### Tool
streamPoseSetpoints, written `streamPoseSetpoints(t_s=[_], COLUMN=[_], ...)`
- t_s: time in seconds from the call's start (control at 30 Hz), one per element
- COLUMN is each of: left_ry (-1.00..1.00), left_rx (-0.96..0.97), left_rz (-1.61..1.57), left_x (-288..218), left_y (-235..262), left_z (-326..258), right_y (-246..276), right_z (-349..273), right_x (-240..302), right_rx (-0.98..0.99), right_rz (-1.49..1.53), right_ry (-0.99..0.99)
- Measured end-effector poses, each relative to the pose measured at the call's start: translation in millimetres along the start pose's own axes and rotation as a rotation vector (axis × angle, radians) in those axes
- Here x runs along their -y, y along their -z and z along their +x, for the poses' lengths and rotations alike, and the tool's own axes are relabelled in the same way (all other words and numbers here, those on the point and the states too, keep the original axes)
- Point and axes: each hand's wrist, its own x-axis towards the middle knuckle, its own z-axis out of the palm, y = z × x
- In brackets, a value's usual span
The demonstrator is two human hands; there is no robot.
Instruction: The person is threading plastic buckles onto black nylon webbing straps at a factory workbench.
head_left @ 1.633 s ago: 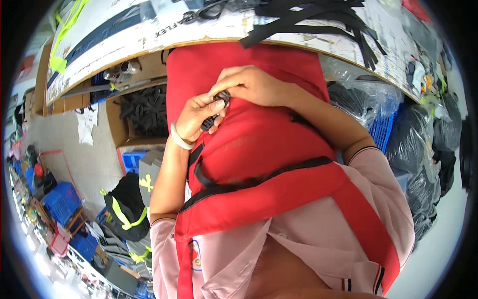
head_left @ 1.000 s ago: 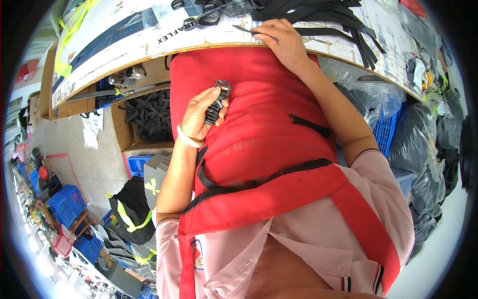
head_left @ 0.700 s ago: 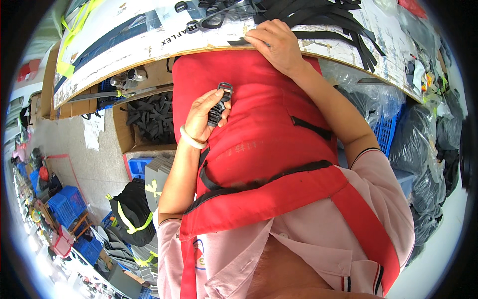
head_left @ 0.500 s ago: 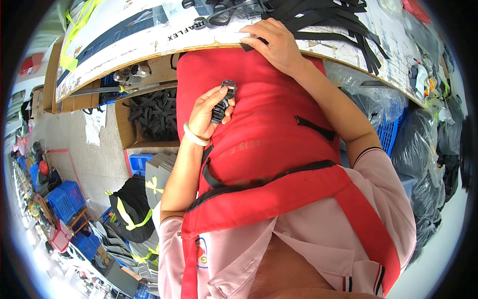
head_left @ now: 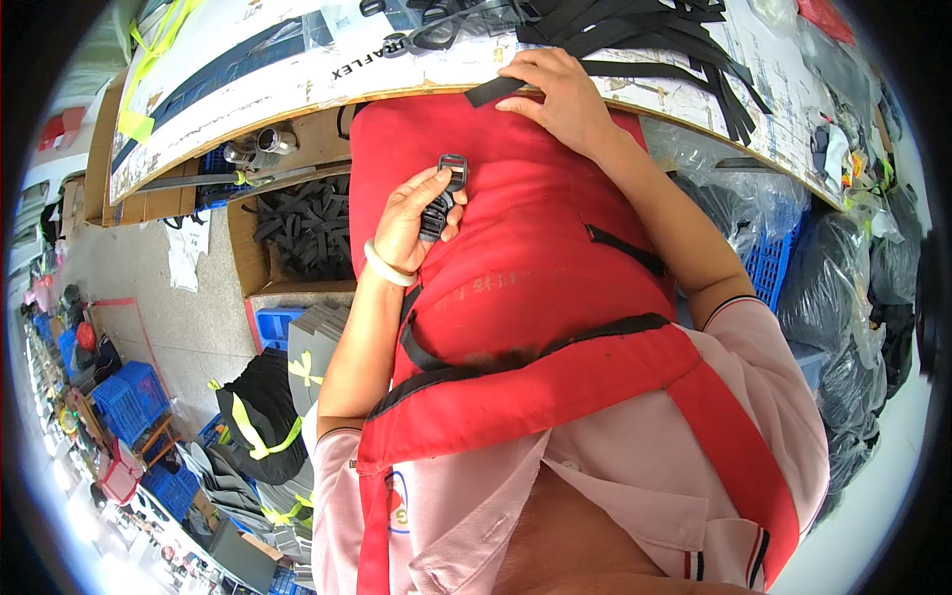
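Observation:
Over the red apron (head_left: 516, 228), my left hand (head_left: 409, 220) is closed around a black plastic buckle (head_left: 451, 178), its framed end sticking up past the thumb. My right hand (head_left: 560, 99), at the table's front edge, pinches a black webbing strap (head_left: 496, 91) between thumb and fingers. The strap's free end points left, toward the buckle but apart from it. Behind my right hand a pile of black straps (head_left: 635, 35) lies on the table, some hanging toward the near edge.
The white-topped table (head_left: 288, 84) curves across the front, with more black buckles (head_left: 436, 35) on it. Below at left stands a cardboard box (head_left: 243, 248) of black strap pieces. To the right are a blue crate (head_left: 772, 258) and dark plastic bags (head_left: 833, 288).
My right hand has drawn a strap off the pile, toward me and slightly right, so more of its end shows. My left hand with the buckle has barely moved.

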Motion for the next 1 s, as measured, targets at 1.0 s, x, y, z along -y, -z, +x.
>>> streamPoseSetpoints(t_s=[1.0], left_ry=[-0.376], left_rx=[-0.202], left_rz=[0.222], left_x=[-10], left_y=[-37], left_z=[-8], right_y=[89], right_z=[18], right_x=[124], right_rx=[0.333], right_rz=[0.991], right_ry=[-0.437])
